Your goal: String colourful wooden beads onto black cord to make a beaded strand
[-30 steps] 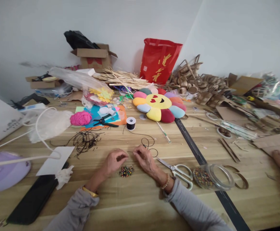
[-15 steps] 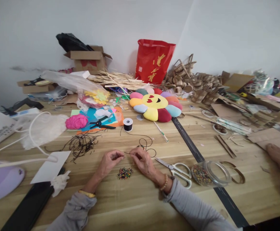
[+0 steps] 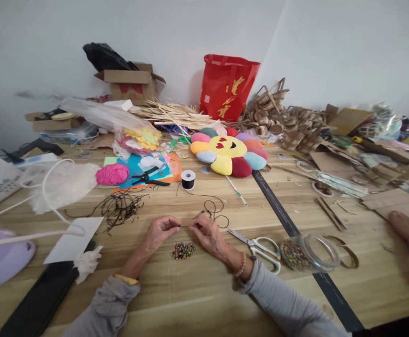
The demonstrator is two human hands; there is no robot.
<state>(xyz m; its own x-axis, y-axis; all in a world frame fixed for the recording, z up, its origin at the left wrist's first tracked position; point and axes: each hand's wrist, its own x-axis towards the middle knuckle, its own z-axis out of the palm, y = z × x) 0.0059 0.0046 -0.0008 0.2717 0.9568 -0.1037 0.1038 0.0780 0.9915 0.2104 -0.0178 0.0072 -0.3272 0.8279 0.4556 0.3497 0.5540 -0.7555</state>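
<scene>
Between my two hands a short stretch of black cord (image 3: pixel 186 226) runs above the wooden table. My right hand (image 3: pixel 208 234) pinches the cord, and its far part loops on the table behind the fingers. The fingertips of my left hand (image 3: pixel 162 230) are pressed together at the cord's end, with a tiny dark thing there, too small to name. Just below the hands lies a small pile of multicoloured beads (image 3: pixel 183 251). A spool of black cord (image 3: pixel 188 179) stands upright behind them.
Scissors (image 3: pixel 256 245) and a clear jar of beads (image 3: pixel 295 254) lie to the right. Cut black cords (image 3: pixel 122 208), pliers (image 3: pixel 148 179) and pink yarn (image 3: pixel 112 174) are at the left. A flower cushion (image 3: pixel 228 152) lies behind. Another person's hand (image 3: pixel 406 224) rests on cardboard at far right.
My left fingertips have closed in on the cord's end, where a gap showed before. The whole view has shifted slightly.
</scene>
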